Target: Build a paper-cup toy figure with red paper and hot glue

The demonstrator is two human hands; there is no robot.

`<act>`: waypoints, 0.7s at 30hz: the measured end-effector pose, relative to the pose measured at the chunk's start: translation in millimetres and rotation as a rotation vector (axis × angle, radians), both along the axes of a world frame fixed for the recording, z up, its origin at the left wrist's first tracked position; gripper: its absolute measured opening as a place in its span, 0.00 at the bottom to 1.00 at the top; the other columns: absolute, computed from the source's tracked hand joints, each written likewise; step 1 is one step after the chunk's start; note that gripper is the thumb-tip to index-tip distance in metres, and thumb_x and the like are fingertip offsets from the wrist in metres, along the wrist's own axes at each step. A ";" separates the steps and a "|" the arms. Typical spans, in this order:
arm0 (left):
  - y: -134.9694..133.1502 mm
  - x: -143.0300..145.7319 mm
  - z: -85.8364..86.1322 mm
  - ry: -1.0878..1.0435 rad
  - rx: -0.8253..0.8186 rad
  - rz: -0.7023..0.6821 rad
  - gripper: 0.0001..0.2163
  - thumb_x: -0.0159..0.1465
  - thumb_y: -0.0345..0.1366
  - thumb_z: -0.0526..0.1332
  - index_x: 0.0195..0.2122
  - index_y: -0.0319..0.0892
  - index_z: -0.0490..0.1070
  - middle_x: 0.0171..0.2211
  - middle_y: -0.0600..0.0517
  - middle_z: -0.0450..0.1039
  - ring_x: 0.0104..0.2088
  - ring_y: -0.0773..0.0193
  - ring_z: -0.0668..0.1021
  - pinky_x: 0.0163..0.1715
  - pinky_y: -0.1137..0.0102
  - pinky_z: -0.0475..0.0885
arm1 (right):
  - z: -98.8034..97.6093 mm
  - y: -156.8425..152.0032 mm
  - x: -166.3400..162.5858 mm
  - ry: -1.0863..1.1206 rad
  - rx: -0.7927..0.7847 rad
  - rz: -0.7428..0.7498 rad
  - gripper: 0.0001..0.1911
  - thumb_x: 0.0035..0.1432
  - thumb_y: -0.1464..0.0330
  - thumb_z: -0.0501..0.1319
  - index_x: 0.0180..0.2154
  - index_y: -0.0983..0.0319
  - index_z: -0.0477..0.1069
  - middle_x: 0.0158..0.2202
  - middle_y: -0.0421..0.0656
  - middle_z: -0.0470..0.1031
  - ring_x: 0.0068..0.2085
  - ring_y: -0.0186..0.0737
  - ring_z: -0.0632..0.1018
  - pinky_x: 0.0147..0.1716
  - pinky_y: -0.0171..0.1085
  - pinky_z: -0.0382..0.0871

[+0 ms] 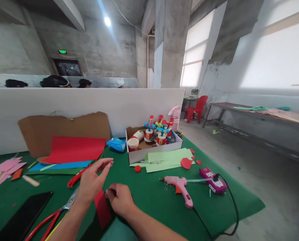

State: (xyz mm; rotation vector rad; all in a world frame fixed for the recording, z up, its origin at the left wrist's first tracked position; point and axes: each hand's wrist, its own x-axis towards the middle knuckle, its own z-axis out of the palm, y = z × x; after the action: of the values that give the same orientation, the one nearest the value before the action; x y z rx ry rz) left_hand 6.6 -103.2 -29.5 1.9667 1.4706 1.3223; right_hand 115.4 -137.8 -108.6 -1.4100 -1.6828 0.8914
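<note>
My left hand (92, 179) is raised over the green table, its thumb and fingertips brought close together in a pinch. Anything between those tips is too small to make out. Curled closed beside a red paper strip (102, 211), my right hand (121, 199) has its fingertips at the strip's edge; whether they grip it I cannot tell. Red-handled scissors (70, 201) lie partly hidden under my left forearm. Behind that hand is another red-handled tool (76, 178), partly covered. To the right, a pink glue gun (178, 187) rests on its side with a glue stick in its back.
A white box (151, 154) holds paper cups and several colourful cup figures. Green paper sheets (169, 159) and red scraps lie before it. A purple power block (213, 180) trails a black cable. Red paper (76, 149), brown cardboard (64, 125) and a phone (25, 217) are leftward.
</note>
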 end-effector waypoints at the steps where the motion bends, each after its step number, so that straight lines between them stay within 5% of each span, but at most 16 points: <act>1: -5.3 -4.6 -8.4 -0.012 0.032 0.066 0.15 0.60 0.46 0.55 0.38 0.45 0.75 0.35 0.50 0.81 0.37 0.57 0.81 0.38 0.66 0.76 | 1.0 0.1 0.4 0.038 0.010 -0.004 0.09 0.57 0.72 0.57 0.26 0.60 0.73 0.25 0.38 0.75 0.29 0.35 0.74 0.28 0.30 0.62; 4: -12.8 -8.2 -30.5 0.033 0.157 0.156 0.14 0.62 0.43 0.53 0.37 0.43 0.75 0.35 0.49 0.81 0.37 0.57 0.81 0.39 0.66 0.76 | 13.8 -1.7 7.2 0.162 0.045 -0.041 0.10 0.58 0.71 0.55 0.26 0.60 0.71 0.23 0.37 0.72 0.26 0.33 0.72 0.27 0.30 0.62; 7: -14.1 -2.7 -44.0 0.122 0.288 0.076 0.14 0.64 0.41 0.52 0.38 0.42 0.75 0.36 0.47 0.81 0.37 0.58 0.81 0.40 0.66 0.75 | 42.9 -2.0 34.5 0.220 0.139 -0.097 0.12 0.60 0.64 0.54 0.29 0.60 0.71 0.23 0.38 0.71 0.25 0.34 0.71 0.25 0.31 0.62; 13: -16.0 10.4 -56.7 0.256 0.414 -0.064 0.13 0.66 0.34 0.50 0.39 0.41 0.75 0.35 0.47 0.80 0.34 0.58 0.81 0.35 0.65 0.74 | 99.4 34.8 167.9 -0.110 0.422 -0.556 0.13 0.56 0.58 0.56 0.32 0.60 0.72 0.31 0.43 0.77 0.33 0.41 0.75 0.36 0.37 0.67; 16: -21.1 13.4 -58.2 0.264 0.379 -0.087 0.13 0.66 0.33 0.50 0.40 0.41 0.75 0.35 0.47 0.80 0.35 0.58 0.80 0.35 0.64 0.74 | 102.7 65.1 229.6 -0.445 0.342 -0.793 0.12 0.53 0.61 0.60 0.35 0.62 0.73 0.38 0.49 0.78 0.43 0.48 0.76 0.44 0.42 0.66; 21: -32.4 21.3 -35.8 0.204 0.293 -0.143 0.12 0.66 0.32 0.50 0.40 0.43 0.74 0.35 0.49 0.79 0.36 0.60 0.79 0.36 0.67 0.73 | 91.0 108.2 263.3 -0.781 0.108 -0.717 0.21 0.52 0.56 0.64 0.44 0.63 0.74 0.43 0.50 0.79 0.48 0.50 0.77 0.46 0.40 0.66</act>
State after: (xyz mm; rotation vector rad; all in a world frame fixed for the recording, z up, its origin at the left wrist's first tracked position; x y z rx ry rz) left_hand 27.9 -135.6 -65.3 2.4068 1.2472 1.3721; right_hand 378.7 -29.6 -17.6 -2.2320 -1.4783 -0.1857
